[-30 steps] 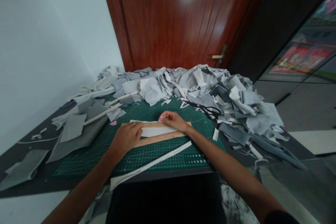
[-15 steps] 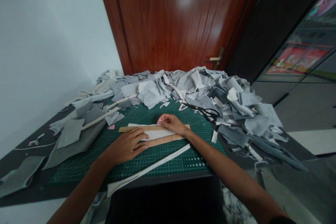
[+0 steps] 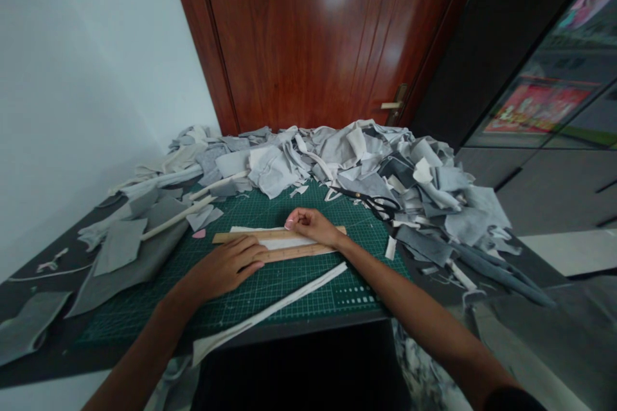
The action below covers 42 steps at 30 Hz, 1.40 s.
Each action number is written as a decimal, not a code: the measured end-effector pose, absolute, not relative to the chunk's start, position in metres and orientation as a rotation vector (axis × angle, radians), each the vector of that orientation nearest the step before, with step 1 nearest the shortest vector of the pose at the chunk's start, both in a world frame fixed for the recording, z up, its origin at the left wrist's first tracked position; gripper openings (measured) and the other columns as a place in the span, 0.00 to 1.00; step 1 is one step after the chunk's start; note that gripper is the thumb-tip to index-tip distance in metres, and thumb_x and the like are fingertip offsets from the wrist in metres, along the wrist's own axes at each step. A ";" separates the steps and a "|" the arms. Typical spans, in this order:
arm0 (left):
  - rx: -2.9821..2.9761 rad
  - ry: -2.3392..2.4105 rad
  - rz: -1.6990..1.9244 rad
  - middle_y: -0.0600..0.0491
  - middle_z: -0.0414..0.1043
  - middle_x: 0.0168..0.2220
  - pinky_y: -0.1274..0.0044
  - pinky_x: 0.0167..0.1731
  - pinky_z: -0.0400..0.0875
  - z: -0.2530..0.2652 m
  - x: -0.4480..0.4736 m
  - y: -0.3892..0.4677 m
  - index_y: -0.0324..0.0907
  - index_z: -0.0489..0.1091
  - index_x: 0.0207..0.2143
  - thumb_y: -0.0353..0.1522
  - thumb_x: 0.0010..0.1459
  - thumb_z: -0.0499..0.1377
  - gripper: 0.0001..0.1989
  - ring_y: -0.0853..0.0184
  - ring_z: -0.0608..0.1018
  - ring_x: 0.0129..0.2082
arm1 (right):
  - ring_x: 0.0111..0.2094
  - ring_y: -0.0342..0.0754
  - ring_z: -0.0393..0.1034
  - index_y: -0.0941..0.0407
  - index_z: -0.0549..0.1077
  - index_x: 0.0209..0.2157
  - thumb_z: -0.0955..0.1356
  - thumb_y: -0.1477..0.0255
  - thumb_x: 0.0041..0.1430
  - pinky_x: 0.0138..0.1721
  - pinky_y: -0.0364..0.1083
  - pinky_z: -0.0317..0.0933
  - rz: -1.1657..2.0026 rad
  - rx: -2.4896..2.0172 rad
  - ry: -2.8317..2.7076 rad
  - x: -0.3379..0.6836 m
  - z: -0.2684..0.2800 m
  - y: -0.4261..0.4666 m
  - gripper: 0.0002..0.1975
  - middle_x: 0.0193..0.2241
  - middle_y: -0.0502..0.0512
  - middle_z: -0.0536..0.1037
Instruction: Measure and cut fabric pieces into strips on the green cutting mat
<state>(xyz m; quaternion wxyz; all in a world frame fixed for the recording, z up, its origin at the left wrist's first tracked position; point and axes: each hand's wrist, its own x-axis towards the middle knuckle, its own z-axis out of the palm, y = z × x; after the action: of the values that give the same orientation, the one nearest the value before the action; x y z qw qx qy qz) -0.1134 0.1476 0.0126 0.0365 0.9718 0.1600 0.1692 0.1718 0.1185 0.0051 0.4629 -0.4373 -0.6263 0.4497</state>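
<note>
Flat over the left part of two wooden rulers lies my left hand (image 3: pixel 231 268), its fingers stretched out and the thumb on the nearer ruler (image 3: pixel 299 252). The farther ruler (image 3: pixel 222 237) runs roughly parallel to it. White fabric (image 3: pixel 284 244) shows between the rulers and a little beyond the farther one. My right hand (image 3: pixel 313 226) is closed in a pinch around a small pink piece, seemingly tailor's chalk (image 3: pixel 289 224), at the farther ruler's edge. Its tip is partly hidden by my fingers. A long narrow white fabric strip (image 3: pixel 274 311) lies slantwise nearer to me.
A green cutting mat (image 3: pixel 308 289) covers the table's middle. Black scissors (image 3: pixel 371 199) lie at its back right. Grey and white fabric scraps (image 3: pixel 274 170) are heaped along the back and both sides. Another pink piece (image 3: pixel 198 234) rests left of the rulers. A wooden door (image 3: pixel 299 38) stands behind.
The camera view has shifted slightly, so everything appears a little farther left. Both hands stay at nearly the same places on the rulers.
</note>
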 end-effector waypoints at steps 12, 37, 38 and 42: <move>3.145 0.510 0.596 0.48 0.77 0.50 0.67 0.57 0.69 0.009 -0.108 0.150 0.47 0.75 0.53 0.28 0.72 0.51 0.16 0.60 0.76 0.53 | 0.29 0.41 0.65 0.57 0.75 0.35 0.75 0.52 0.55 0.33 0.42 0.59 1.100 -1.057 -1.544 0.174 0.000 0.121 0.21 0.29 0.48 0.75; 2.937 0.601 0.641 0.48 0.75 0.47 0.67 0.52 0.68 0.008 -0.108 0.151 0.43 0.77 0.45 0.28 0.70 0.50 0.15 0.59 0.76 0.49 | 0.33 0.43 0.70 0.56 0.75 0.36 0.75 0.52 0.55 0.38 0.43 0.63 1.099 -1.048 -1.546 0.176 -0.009 0.126 0.22 0.32 0.50 0.78; 2.930 0.598 0.646 0.48 0.75 0.46 0.67 0.52 0.69 0.008 -0.108 0.151 0.42 0.77 0.44 0.29 0.70 0.50 0.15 0.59 0.76 0.48 | 0.33 0.43 0.69 0.56 0.75 0.36 0.75 0.51 0.55 0.37 0.43 0.63 1.100 -1.050 -1.546 0.176 -0.009 0.126 0.22 0.32 0.50 0.78; 2.890 0.579 0.644 0.49 0.74 0.45 0.69 0.52 0.69 0.009 -0.108 0.150 0.43 0.76 0.43 0.29 0.70 0.50 0.13 0.61 0.75 0.48 | 0.32 0.42 0.68 0.56 0.75 0.36 0.75 0.50 0.55 0.36 0.43 0.61 1.104 -1.060 -1.552 0.176 -0.009 0.126 0.23 0.32 0.50 0.77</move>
<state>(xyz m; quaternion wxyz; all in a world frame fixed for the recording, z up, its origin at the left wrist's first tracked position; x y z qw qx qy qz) -0.1077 0.1500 0.0087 0.0621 0.9561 0.1914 0.2131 0.1759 0.1255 -0.0085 0.4626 -0.4310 -0.6313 0.4492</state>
